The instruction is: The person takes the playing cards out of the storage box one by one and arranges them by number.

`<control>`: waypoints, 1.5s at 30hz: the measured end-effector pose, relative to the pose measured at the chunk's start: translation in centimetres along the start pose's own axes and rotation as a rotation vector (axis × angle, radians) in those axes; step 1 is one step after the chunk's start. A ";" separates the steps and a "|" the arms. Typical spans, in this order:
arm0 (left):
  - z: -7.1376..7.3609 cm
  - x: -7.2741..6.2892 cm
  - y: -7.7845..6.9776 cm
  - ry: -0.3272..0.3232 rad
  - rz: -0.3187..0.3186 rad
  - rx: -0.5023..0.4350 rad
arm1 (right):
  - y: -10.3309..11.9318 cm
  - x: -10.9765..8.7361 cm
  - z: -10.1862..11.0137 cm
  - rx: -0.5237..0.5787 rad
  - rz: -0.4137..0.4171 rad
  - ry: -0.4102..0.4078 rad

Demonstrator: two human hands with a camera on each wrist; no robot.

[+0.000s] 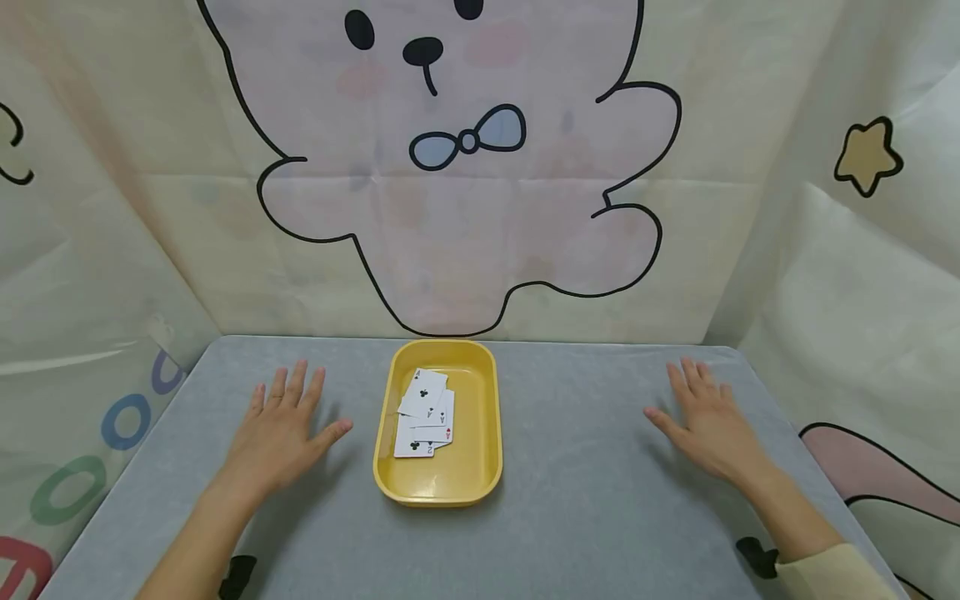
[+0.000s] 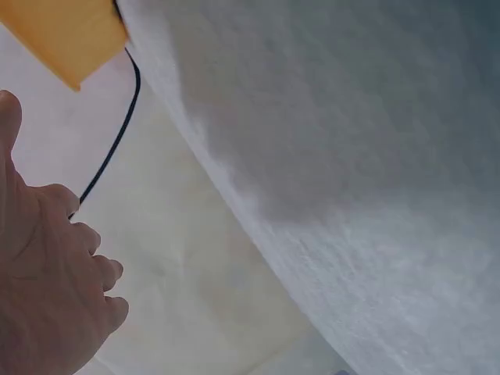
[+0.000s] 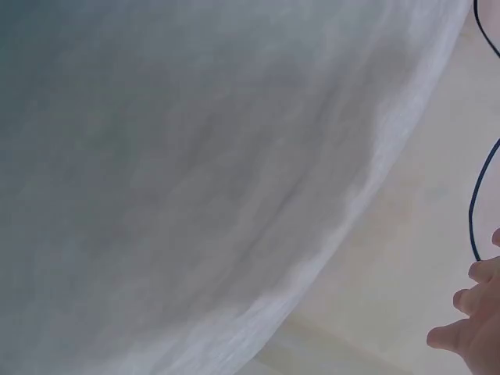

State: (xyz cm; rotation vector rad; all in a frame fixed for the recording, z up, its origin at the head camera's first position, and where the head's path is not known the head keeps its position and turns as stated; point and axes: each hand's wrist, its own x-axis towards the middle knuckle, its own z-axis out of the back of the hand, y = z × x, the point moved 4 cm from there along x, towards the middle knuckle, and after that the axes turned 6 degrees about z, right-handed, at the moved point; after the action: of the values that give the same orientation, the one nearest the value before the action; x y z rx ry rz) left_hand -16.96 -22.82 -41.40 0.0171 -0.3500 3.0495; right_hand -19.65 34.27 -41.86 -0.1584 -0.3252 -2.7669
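Observation:
A yellow tray (image 1: 476, 467) stands at the middle of the table, with several overlapping playing cards (image 1: 423, 392) face up in its left half. To the left of the tray, my left hand (image 1: 281, 433) hovers palm down with fingers spread and straight, holding nothing. In the left wrist view that hand (image 2: 51, 273) shows at the lower left, and a corner of the tray (image 2: 70, 39) at the upper left. My right hand (image 1: 708, 429) is over the right side of the table, fingers extended and holding nothing. Its fingertips (image 3: 473, 301) appear at the right wrist view's lower right edge.
A grey-blue cloth covers the table (image 1: 585, 500). Behind it hangs a pale backdrop (image 1: 570, 242) with a cartoon bear, close to the tray's far end. Printed cloth side walls (image 1: 847, 333) flank the table. Dark wrist straps (image 1: 238, 575) show near both wrists.

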 end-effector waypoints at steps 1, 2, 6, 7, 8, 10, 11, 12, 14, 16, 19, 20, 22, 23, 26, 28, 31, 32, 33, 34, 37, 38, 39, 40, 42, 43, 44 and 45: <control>0.1 -0.1 -0.2 -0.001 -0.004 0.000 | 0.2 0.1 0.0 0.000 0.004 -0.001; 0.1 -0.1 -0.4 0.000 -0.007 -0.001 | 0.4 0.1 0.0 0.004 0.008 -0.001; 0.3 -0.3 -1.2 -0.003 -0.022 -0.004 | 1.5 0.6 0.1 0.013 0.018 0.011; 0.3 -0.4 -1.3 -0.004 -0.025 -0.006 | 1.7 0.7 0.1 0.014 0.021 0.013; 0.3 -0.4 -1.5 -0.005 -0.028 -0.008 | 2.0 0.9 0.2 0.016 0.023 0.016; 0.3 -0.4 -1.8 -0.004 -0.035 -0.012 | 2.5 1.2 0.3 0.019 0.026 0.023; 0.3 -0.4 -2.0 -0.003 -0.038 -0.015 | 2.8 1.3 0.3 0.021 0.028 0.024; 0.4 -0.5 -2.3 -0.003 -0.044 -0.014 | 3.1 1.5 0.4 0.025 0.031 0.025; 0.4 -0.5 -2.7 -0.005 -0.052 -0.019 | 3.6 1.8 0.4 0.032 0.040 0.023; 0.5 -0.6 -3.2 -0.014 -0.062 -0.020 | 4.1 2.1 0.4 0.038 0.051 0.019; 0.4 -0.9 -3.9 -0.025 -0.081 -0.020 | 4.8 2.5 0.3 0.044 0.070 0.016; 0.4 -0.9 -4.2 -0.030 -0.089 -0.018 | 5.1 2.7 0.3 0.043 0.075 0.016; 0.3 -1.1 -4.7 -0.040 -0.106 -0.013 | 5.6 2.9 0.2 0.041 0.079 0.022; 0.3 -1.2 -4.9 -0.043 -0.113 -0.011 | 5.8 3.1 0.2 0.040 0.083 0.025; 0.2 -1.5 -5.6 -0.055 -0.138 -0.012 | 6.5 3.4 0.1 0.034 0.092 0.033; 0.1 -1.7 -6.1 -0.059 -0.155 -0.013 | 6.9 3.6 -0.1 0.034 0.099 0.039; 0.0 -2.1 -6.6 -0.062 -0.176 -0.020 | 7.5 3.9 -0.3 0.030 0.107 0.050; -0.1 -2.3 -6.8 -0.062 -0.181 -0.025 | 7.8 4.1 -0.4 0.030 0.110 0.052; -0.2 -2.3 -6.9 -0.066 -0.190 -0.026 | 8.0 4.2 -0.5 0.027 0.114 0.054; -0.3 -2.5 -7.1 -0.068 -0.193 -0.030 | 8.3 4.3 -0.5 0.027 0.118 0.057; -0.7 -2.8 -7.5 -0.067 -0.202 -0.041 | 9.0 4.7 -1.0 0.021 0.129 0.061; -0.9 -2.9 -7.6 -0.063 -0.204 -0.047 | 9.3 4.9 -1.1 0.021 0.133 0.062; -1.1 -3.0 -7.7 -0.059 -0.207 -0.046 | 9.6 5.0 -1.2 0.021 0.137 0.065; -1.2 -3.1 -7.8 -0.052 -0.208 -0.050 | 9.8 5.1 -1.3 0.023 0.140 0.068; -1.5 -3.2 -7.9 -0.035 -0.209 -0.054 | 10.3 5.4 -1.5 0.024 0.144 0.070; -1.7 -3.3 -8.0 -0.026 -0.211 -0.057 | 10.6 5.5 -1.6 0.028 0.145 0.072; -1.8 -3.3 -8.0 -0.018 -0.210 -0.060 | 10.8 5.7 -1.6 0.031 0.146 0.073; -1.9 -3.4 -8.0 -0.011 -0.209 -0.062 | 11.1 5.8 -1.6 0.034 0.149 0.073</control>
State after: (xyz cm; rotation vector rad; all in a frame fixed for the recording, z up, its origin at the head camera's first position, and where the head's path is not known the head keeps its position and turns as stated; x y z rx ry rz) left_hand -13.01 -14.81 -41.47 0.0627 -0.4154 2.8317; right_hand -21.24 21.86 -40.32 -0.0692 -0.3269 -2.6115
